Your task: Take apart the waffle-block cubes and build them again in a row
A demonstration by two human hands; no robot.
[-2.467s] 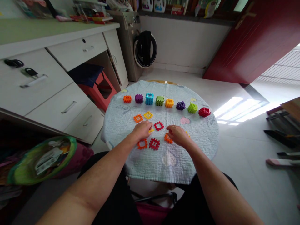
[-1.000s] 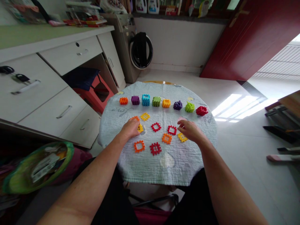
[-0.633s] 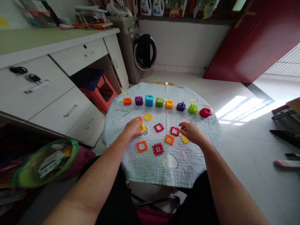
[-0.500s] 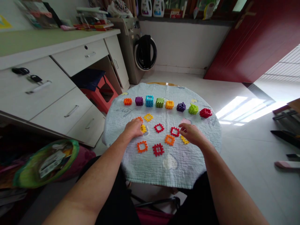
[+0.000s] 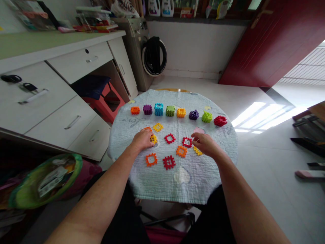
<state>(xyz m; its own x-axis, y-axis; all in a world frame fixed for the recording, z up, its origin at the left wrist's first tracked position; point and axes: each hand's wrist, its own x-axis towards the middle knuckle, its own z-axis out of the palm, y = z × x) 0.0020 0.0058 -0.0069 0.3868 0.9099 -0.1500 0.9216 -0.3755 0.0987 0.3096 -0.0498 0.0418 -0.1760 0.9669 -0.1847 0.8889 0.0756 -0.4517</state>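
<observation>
Flat toothed plastic squares lie on a round table under a pale blue cloth (image 5: 157, 186). My left hand (image 5: 142, 139) rests palm down, fingers curled over a yellow square (image 5: 153, 139), with an orange square (image 5: 147, 128) just beyond its knuckles. My right hand (image 5: 206, 143) lies on the cloth, fingertips touching a red square with a white centre (image 5: 187, 142); a yellow square (image 5: 197, 151) is partly hidden under it. Loose between the hands lie a red frame (image 5: 169, 138), an orange square (image 5: 181, 151), a red grid (image 5: 169, 162) and an orange frame (image 5: 151, 159).
A row of assembled cubes runs along the far side, from an orange one (image 5: 135, 110) to a red one (image 5: 220, 121). White drawers (image 5: 61, 118) and a red stool (image 5: 106, 101) stand at left. A washing machine (image 5: 152, 57) is behind.
Since 2.5 s ago both hands spread apart from the middle, left hand going left, right hand going right. In the last half second they hardly moved.
</observation>
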